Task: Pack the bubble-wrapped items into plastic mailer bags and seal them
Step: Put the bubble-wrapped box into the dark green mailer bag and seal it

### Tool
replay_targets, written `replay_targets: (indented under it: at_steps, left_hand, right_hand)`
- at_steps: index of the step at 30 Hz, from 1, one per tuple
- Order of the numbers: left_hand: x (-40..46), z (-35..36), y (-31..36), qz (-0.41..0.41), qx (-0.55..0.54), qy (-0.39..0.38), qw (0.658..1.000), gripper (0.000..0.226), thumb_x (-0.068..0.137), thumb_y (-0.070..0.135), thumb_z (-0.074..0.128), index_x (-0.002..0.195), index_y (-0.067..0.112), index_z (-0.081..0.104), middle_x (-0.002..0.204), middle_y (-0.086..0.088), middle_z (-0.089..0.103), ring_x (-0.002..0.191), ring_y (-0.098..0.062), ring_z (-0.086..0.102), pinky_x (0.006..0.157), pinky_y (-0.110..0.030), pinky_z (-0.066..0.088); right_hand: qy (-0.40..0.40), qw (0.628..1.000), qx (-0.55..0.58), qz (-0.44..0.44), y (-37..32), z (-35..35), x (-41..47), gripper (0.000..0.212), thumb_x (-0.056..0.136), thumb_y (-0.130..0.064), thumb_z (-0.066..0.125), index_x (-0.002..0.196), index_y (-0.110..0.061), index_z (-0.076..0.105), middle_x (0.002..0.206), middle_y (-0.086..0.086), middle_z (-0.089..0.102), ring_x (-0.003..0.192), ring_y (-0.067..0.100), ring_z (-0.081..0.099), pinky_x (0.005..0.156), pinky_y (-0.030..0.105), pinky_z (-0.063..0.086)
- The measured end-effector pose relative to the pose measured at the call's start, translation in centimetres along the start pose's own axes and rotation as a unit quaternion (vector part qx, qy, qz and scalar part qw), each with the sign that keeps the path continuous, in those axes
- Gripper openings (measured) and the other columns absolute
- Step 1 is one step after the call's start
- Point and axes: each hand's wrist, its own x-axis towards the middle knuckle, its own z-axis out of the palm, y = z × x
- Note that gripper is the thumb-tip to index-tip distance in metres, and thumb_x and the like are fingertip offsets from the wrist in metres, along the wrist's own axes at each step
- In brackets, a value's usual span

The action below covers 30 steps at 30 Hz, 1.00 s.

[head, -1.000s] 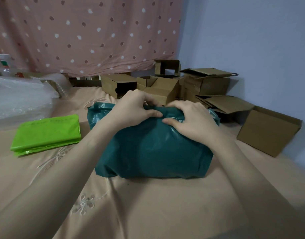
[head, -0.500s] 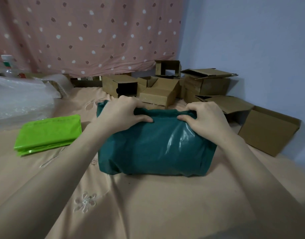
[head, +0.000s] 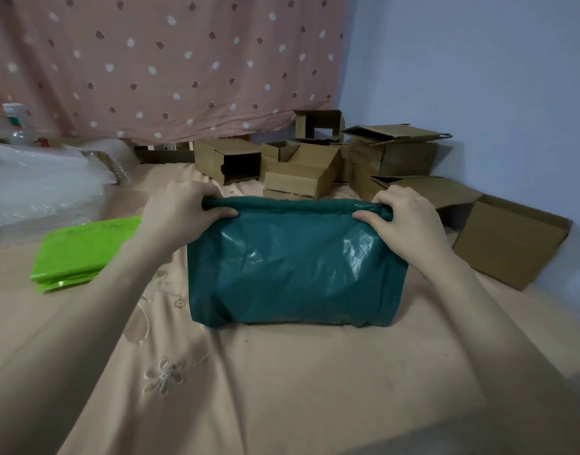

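Hands grip the teal bag (head: 295, 264) at its far top edge: the left hand (head: 180, 215) pinches the left corner, thumb on the near face and fingers curled over the far side, and the right hand (head: 410, 221) pinches the right corner the same way. The bag lies in the middle of the bed (head: 282, 389), bulging with something inside that cannot be seen through the plastic; its top edge is rolled or folded between the two hands, and whether it is sealed cannot be told. Its glossy near face is creased and catches light near the right hand. Left of the bag, just past the left forearm, a stack of green bags (head: 82, 254) lies flat on the bed. Farther left of the bag sits a heap of bubble wrap (head: 36, 185), with a clear bottle (head: 16, 126) behind it. Behind the bag, several open cardboard boxes (head: 315, 169) are piled against the wall, and one more box (head: 508, 241) lies to the bag's right, apart from it. A pink dotted curtain (head: 167, 67) hangs behind the boxes. The bed sheet is peach with stitched flowers near the bag's front left.
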Motion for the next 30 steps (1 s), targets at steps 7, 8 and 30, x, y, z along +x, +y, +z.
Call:
replay_targets:
  at_steps: [7,8,30]
  left_hand:
    - [-1.2,1.4,-0.3,-0.115,-0.198,0.039,0.973,0.036,0.077,0.044,0.071,0.098,0.017,0.062,0.089,0.003,0.060,0.084,-0.016,0.055,0.068,-0.028,0.042]
    - [-1.6,1.6,-0.1,-0.145,-0.267,0.026,0.952,0.037,0.080,0.044,0.067,0.104,0.017,0.058,0.093,0.004,0.060,0.085,-0.013,0.056,0.068,-0.022,0.044]
    - [-4.9,7.1,0.2,-0.330,-0.501,-0.051,0.798,0.033,0.072,0.039,0.054,0.103,0.034,0.048,0.110,0.002,0.055,0.100,-0.019,0.054,0.084,-0.035,0.042]
  right_hand:
    - [0.045,0.991,0.105,0.068,0.7,0.3,-0.6,0.019,0.086,-0.023,0.065,0.074,-0.011,0.056,0.072,0.002,0.057,0.077,0.024,0.055,0.071,0.034,0.042]
    - [0.046,0.990,0.111,0.077,0.7,0.5,-0.6,0.021,0.086,-0.022,0.066,0.071,-0.012,0.054,0.069,0.002,0.056,0.075,0.024,0.055,0.069,0.034,0.041]
    - [-0.037,0.835,0.438,0.332,-0.8,7.5,-5.1,0.050,0.079,-0.009,0.061,0.119,-0.022,0.034,0.104,-0.002,0.059,0.095,0.014,0.059,0.083,0.031,0.050]
